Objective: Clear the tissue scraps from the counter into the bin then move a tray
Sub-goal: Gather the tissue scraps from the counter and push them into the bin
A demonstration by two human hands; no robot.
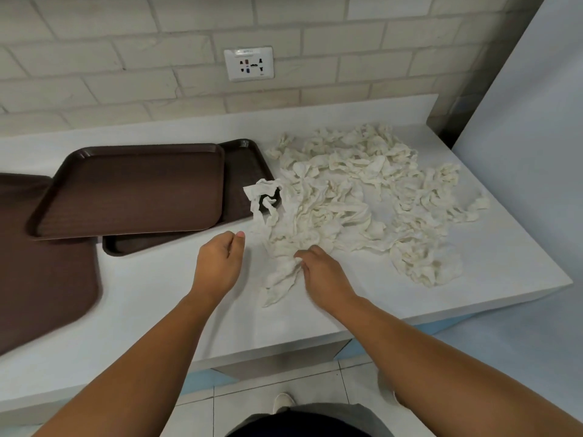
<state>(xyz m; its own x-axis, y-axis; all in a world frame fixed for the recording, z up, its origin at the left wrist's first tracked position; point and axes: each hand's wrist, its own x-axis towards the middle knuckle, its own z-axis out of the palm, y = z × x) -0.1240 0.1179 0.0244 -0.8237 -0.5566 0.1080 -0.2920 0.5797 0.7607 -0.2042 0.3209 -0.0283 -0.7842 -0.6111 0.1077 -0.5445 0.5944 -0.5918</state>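
Creased paper, grained plastic, matt and rough whites.
Crumpled off-white tissue paper scraps [362,190]: thin, soft, dull, deeply creased. Dark brown rectangular plastic trays [132,187]: finely grained insides, smooth rims with a faint sheen. Flat white counter [157,294]: smooth, matt. Pale brick wall [94,58]: rough, chalky. White plastic wall socket [248,64]: glossy.

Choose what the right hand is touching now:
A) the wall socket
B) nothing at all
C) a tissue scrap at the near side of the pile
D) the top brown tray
C: the right hand pinches a tissue scrap lying nearest the counter's front edge.
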